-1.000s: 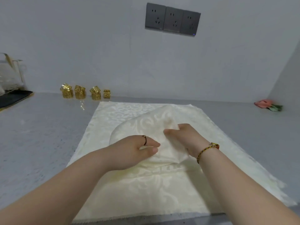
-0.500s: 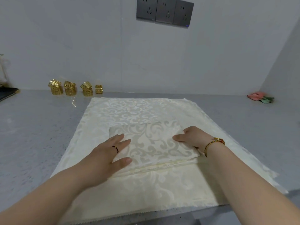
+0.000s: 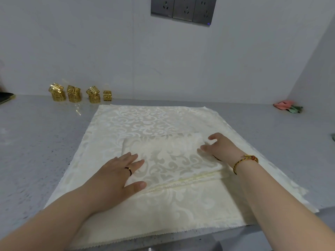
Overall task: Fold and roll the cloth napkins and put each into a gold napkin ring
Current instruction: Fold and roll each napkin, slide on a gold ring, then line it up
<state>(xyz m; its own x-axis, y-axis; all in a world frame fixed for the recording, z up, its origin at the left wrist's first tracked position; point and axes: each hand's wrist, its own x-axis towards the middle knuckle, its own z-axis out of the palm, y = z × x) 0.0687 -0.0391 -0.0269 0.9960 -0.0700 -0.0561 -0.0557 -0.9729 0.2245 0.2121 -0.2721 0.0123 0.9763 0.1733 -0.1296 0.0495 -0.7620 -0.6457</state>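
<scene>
Cream damask cloth here, the folded napkin (image 3: 172, 156) woven with a scroll pattern that catches a soft sheen; beneath it the larger napkin (image 3: 145, 120), same satin-matt weave, its near edge pinked in a zigzag; the worktop (image 3: 36, 142) reads as grey speckled stone, smooth, faintly glossy; by its far edge the gold napkin rings (image 3: 74, 94), bright polished metal, cut-out fretwork; braided cord bracelet (image 3: 244, 160); matt painted wall (image 3: 108, 51); dark brushed-looking socket plate (image 3: 183, 9).
</scene>
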